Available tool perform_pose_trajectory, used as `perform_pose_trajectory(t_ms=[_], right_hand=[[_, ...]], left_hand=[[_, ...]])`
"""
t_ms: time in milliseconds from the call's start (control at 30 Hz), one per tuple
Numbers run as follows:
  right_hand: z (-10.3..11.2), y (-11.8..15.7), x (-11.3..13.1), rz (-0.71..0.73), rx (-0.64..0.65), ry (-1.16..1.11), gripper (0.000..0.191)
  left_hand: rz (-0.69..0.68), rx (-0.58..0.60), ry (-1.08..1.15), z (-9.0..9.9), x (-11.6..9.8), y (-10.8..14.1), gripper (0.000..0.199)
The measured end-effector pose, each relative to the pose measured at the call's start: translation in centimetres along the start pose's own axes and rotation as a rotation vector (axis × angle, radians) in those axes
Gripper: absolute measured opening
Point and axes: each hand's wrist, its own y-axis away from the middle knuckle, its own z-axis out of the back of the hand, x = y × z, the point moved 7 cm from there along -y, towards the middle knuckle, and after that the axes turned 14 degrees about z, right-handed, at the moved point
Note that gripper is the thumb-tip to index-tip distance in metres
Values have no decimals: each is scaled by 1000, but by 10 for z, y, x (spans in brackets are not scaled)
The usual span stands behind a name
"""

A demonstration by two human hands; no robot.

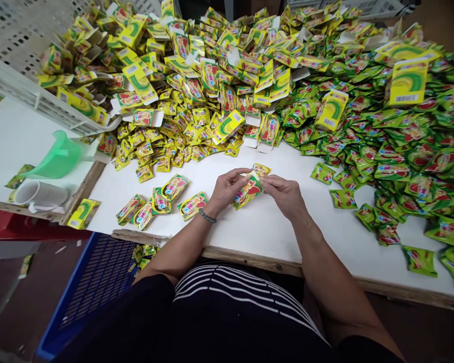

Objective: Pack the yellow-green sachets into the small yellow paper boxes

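Two hands on one carton (pixel 245 195), over the worktop (pixel 257 232) near its front edge. Left hand (pixel 225 190): fingers pinching the upper end by the white flap (pixel 254 175). Right hand (pixel 286 195): fingers pinching the right edge. Judgement: grip lightly so the card walls don't buckle; keep the flap square, unforced. Surface: white, wood-edged; loose cartons (pixel 176 187) at left, yellow sachets (pixel 189 133) behind, green sachets (pixel 393 169) heaped right. Room: blue crate (pixel 83 287) below left; perforated white basket (pixel 49 98) rear left.
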Motion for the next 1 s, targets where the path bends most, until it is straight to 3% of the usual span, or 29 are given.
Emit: perform_pose_trajectory(t_ms=[233,400,600,1000], right_hand=[[7,0,-16,-147,-87,-70,30],[6,-1,-14,-229,-59,-174,35],[6,1,-11,-208,-19,-95,33],[9,2,-14,-202,-70,-85,32]], left_hand=[[8,44,-42,-3,-2,0,53],[0,26,-86,-3,-5,1,53],[6,-25,-100,-3,-4,2,52],[63,53,18,-2,2,0,53]])
